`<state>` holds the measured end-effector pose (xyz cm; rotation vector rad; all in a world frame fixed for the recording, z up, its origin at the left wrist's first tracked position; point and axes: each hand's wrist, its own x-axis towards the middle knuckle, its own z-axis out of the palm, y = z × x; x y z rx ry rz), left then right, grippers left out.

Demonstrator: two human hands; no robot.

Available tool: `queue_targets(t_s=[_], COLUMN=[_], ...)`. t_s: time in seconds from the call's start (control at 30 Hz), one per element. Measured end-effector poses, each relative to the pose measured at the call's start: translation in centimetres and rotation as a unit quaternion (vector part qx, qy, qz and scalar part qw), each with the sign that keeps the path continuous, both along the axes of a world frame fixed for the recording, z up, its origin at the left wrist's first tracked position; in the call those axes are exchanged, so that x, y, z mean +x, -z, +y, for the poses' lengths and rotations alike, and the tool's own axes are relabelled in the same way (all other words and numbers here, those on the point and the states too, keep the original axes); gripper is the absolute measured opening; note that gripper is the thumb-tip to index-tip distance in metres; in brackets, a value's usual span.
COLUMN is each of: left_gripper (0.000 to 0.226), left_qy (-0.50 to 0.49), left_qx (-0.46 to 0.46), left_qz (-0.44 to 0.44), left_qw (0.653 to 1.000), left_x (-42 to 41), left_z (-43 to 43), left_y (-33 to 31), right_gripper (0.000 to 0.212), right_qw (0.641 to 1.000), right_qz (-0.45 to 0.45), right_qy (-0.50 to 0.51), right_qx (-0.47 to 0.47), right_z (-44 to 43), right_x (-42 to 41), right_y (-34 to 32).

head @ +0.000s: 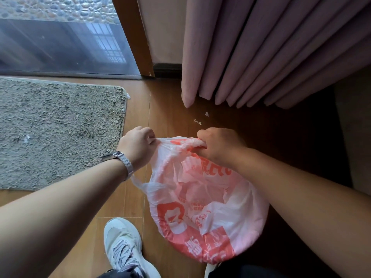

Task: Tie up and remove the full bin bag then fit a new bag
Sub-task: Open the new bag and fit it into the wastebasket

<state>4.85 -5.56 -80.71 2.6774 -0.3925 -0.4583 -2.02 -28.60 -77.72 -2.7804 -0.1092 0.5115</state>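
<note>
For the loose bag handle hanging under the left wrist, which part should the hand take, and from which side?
Take the loose handle at its loop, reaching from the left, the rug side. It sticks out that way from the bag, free of the stretched rim, so fingers can probably hook it. The left hand and right hand each grip the far rim, so one must let go first.

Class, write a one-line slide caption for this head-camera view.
Both hands, left and right, grip the far edge of a red-and-white plastic bag above the wooden floor.
</note>
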Motion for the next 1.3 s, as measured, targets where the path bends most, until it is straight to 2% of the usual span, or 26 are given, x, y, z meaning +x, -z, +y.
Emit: queue_targets(t_s=[0.07,0.13,0.23,0.3,0.4,0.5,0.6,0.7,0.8,1.03,1.23,1.3], left_gripper=[0.023,0.033,0.024,0.022,0.040,0.045,0.038,0.035,0.030,0.027,0.010,0.012], left_qy=[0.006,0.013,0.016,0.054,0.132,0.193,0.179,0.171,0.170,0.159,0.088,0.077], left_qx=[-0.046,-0.067,-0.100,-0.116,-0.112,-0.084,-0.108,-0.116,-0.121,-0.101,-0.170,-0.175], left_qz=[0.025,0.003,-0.050,-0.013,0.101,0.099,0.080,0.070,0.063,0.015,-0.025,-0.028], left_qw=[0.999,0.998,0.994,0.992,0.980,0.973,0.975,0.976,0.976,0.982,0.981,0.981], left_x=[-0.3,-0.3,-0.4,-0.8,-2.2,-3.5,-3.7,-3.3,-2.8,-2.5,-2.2,-2.1], left_z=[0.7,1.6,2.8,3.3,3.4,2.9,2.5,2.5,2.6,2.5,1.3,1.4], left_y=[-0.3,-0.9,-2.6,-3.7,-4.9,-4.9,-4.7,-4.5,-4.1,-1.8,-2.3,-2.8], right_gripper=[0.046,0.045,0.044,0.044,0.046,0.037,0.038,0.038,0.030,0.031,0.042,0.045], right_qw=[1.000,1.000,1.000,0.999,0.995,0.996,0.996,0.991,0.987,0.993,0.998,0.999], right_qz=[-0.007,-0.011,-0.002,0.010,0.030,-0.014,-0.075,-0.086,-0.095,-0.049,0.002,0.018], right_qy=[0.003,0.003,0.016,0.047,0.091,0.064,-0.019,-0.098,-0.131,-0.103,-0.061,-0.040], right_qx=[0.001,0.000,-0.009,-0.017,-0.042,-0.065,-0.046,-0.029,-0.017,0.004,-0.002,-0.005], right_z=[0.0,0.0,0.0,-0.4,-1.1,-1.3,-0.2,2.0,3.7,3.3,1.7,1.3], right_x=[-0.1,-0.2,-0.3,-0.3,-0.5,-0.7,-0.5,-0.1,0.6,1.0,0.6,0.4], right_y=[0.0,0.0,-0.2,-0.4,-0.9,-1.7,-2.5,-2.4,-1.8,0.1,0.4,0.4])
